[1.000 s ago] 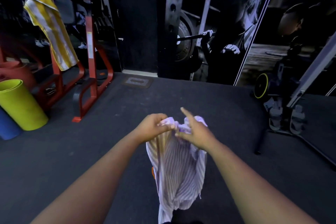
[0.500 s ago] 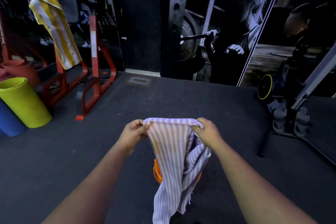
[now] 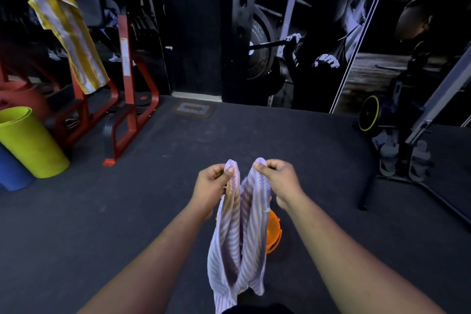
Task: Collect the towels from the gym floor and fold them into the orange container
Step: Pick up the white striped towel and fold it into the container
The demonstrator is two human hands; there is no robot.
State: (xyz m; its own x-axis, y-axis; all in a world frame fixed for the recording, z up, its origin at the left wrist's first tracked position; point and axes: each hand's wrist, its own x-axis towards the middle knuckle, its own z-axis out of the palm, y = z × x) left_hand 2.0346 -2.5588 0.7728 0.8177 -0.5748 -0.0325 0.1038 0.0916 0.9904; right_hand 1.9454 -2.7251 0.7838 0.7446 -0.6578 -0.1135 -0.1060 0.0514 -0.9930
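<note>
Dim, bluish-tinted indoor light — the upper half of the frame sinks into near-black, while the lower centre is evenly lit with soft, faint shadows. Wide-angle bending curves the edges; fine detail looks soft and slightly smeared throughout

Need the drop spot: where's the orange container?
Head view, lower centre: the orange container sits on the floor, mostly hidden behind the held striped towel.

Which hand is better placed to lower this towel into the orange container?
Right, probably. The right hand pinches the towel almost directly above the visible side of the orange container; the left hand holds its corner farther off.
</note>
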